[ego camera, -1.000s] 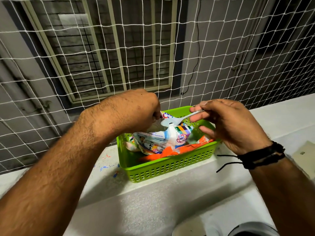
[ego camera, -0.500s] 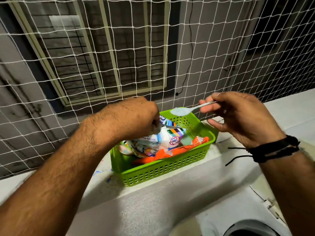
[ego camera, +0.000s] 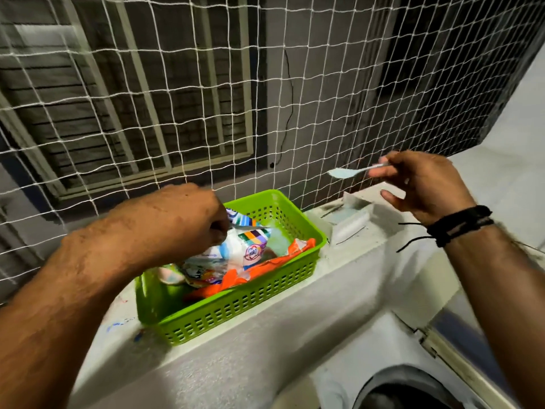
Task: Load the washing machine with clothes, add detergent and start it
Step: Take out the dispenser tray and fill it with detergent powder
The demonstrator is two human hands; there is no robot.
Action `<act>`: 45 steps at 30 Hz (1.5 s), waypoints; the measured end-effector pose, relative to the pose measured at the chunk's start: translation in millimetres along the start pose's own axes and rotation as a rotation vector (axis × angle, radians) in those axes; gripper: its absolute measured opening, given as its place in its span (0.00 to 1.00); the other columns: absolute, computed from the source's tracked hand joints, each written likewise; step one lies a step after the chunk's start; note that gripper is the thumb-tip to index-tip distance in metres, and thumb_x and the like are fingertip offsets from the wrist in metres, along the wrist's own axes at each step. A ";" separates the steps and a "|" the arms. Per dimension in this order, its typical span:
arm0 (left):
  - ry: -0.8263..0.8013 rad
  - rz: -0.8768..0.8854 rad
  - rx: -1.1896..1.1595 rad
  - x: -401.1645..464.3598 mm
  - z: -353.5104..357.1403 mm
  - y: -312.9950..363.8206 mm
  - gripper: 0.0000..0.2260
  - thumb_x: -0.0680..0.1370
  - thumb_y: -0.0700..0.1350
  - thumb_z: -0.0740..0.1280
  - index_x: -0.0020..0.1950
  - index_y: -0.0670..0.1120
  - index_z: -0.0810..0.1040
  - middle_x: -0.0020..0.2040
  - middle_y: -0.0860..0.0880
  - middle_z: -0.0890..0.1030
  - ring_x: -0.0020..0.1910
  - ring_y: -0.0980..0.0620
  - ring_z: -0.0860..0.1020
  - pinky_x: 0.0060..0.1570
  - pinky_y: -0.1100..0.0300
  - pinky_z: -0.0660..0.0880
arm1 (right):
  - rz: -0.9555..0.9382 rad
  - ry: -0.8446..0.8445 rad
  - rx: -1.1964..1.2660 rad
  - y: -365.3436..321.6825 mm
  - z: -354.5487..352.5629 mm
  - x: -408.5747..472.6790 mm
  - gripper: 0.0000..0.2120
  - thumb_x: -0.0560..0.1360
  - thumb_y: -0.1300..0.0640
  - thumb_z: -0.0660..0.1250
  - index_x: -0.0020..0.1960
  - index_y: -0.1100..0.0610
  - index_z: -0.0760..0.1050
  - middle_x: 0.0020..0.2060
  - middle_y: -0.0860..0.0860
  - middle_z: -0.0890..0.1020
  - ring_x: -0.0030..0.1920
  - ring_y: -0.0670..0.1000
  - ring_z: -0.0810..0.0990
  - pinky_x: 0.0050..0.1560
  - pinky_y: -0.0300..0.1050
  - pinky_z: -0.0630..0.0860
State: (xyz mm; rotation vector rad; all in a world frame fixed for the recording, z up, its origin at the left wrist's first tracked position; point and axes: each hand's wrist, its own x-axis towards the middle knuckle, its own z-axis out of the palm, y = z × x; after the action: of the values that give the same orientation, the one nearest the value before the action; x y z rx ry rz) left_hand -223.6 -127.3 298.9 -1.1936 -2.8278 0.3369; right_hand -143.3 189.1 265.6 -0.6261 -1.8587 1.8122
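A green plastic basket (ego camera: 250,302) stands on a pale ledge and holds a white detergent packet (ego camera: 236,249) over orange packets (ego camera: 265,267). My left hand (ego camera: 174,219) grips the packet's top edge inside the basket. Up and to the right, my right hand (ego camera: 424,184) pinches the handle of a white plastic spoon (ego camera: 343,172) heaped with pale powder, held level above the ledge. The washing machine's round drum opening (ego camera: 404,388) shows at the bottom right, with its raised lid (ego camera: 460,349) beside it.
A white rope net (ego camera: 295,98) closes off the space behind the ledge, with a barred window beyond. A small white block (ego camera: 351,222) lies on the ledge just right of the basket. The ledge (ego camera: 236,364) drops toward the machine.
My right hand has lifted the loaded spoon out of the packet and carried it up and to the right, clear of the basket. The left hand still holds the packet.
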 end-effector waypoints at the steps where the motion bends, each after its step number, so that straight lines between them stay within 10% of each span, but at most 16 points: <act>1: -0.001 0.000 -0.006 -0.6 -1.0 0.8 0.10 0.79 0.51 0.64 0.58 0.57 0.80 0.49 0.56 0.82 0.48 0.53 0.78 0.45 0.62 0.71 | 0.006 0.018 -0.018 3.4 -3.4 4.4 0.07 0.78 0.54 0.63 0.45 0.52 0.80 0.43 0.53 0.87 0.47 0.44 0.83 0.49 0.50 0.74; 20: -0.052 -0.015 0.000 0.9 -5.0 0.4 0.11 0.79 0.53 0.63 0.61 0.61 0.79 0.58 0.58 0.81 0.56 0.54 0.78 0.51 0.62 0.73 | -0.171 -0.033 -0.531 66.1 -26.1 42.9 0.08 0.80 0.50 0.67 0.53 0.53 0.80 0.41 0.47 0.87 0.42 0.38 0.79 0.38 0.38 0.71; 25: -0.068 -0.011 0.002 2.6 -4.9 0.0 0.11 0.79 0.53 0.64 0.60 0.60 0.79 0.57 0.59 0.81 0.56 0.55 0.78 0.53 0.61 0.75 | -0.319 -0.075 -0.675 64.3 -27.0 38.4 0.09 0.80 0.49 0.66 0.53 0.54 0.81 0.39 0.44 0.86 0.48 0.43 0.83 0.55 0.45 0.74; 34: -0.085 0.001 -0.004 3.1 -4.5 -3.6 0.11 0.79 0.55 0.64 0.59 0.61 0.80 0.56 0.60 0.82 0.53 0.56 0.78 0.52 0.60 0.76 | -0.393 -0.044 -0.761 61.4 -27.4 33.7 0.11 0.80 0.50 0.66 0.55 0.55 0.81 0.41 0.45 0.86 0.48 0.46 0.83 0.53 0.43 0.74; 45: -0.078 -0.014 -0.093 -8.4 -11.5 -10.4 0.09 0.77 0.56 0.66 0.56 0.61 0.82 0.48 0.60 0.84 0.46 0.59 0.79 0.50 0.58 0.77 | -0.135 0.176 -0.104 40.2 -10.6 -2.3 0.08 0.79 0.50 0.66 0.52 0.52 0.82 0.43 0.48 0.87 0.51 0.48 0.79 0.62 0.59 0.76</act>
State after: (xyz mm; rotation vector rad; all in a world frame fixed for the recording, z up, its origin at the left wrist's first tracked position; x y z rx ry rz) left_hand -223.5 -138.3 312.7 -1.2014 -2.9472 0.2599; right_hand -134.9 197.1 225.6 -0.6577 -1.8388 1.5326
